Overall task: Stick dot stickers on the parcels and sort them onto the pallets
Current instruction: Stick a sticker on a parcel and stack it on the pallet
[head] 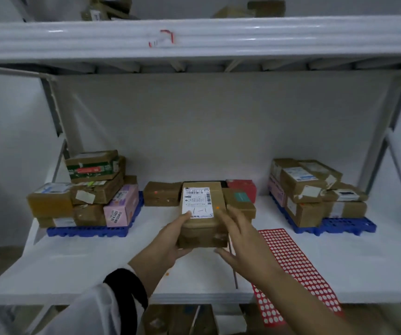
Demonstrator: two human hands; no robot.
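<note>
A brown cardboard parcel (204, 228) with a white shipping label and a small orange dot sticker on its top sits at the shelf's middle. My left hand (170, 240) grips its left side, thumb on the label. Spread and open, my right hand (243, 243) hovers at the parcel's right edge, fingers beside it. A red sticker sheet (298, 272) with white dots lies to the right, hanging over the shelf's front edge. Blue pallets stand at the left (86, 232) and right (339, 226), each stacked with several parcels.
Behind the held parcel lie a brown parcel (162, 193), a red box (241, 188) and a brown box with a teal label (240, 201). A white shelf beam (194, 37) runs overhead. More parcels show under the shelf (177, 320).
</note>
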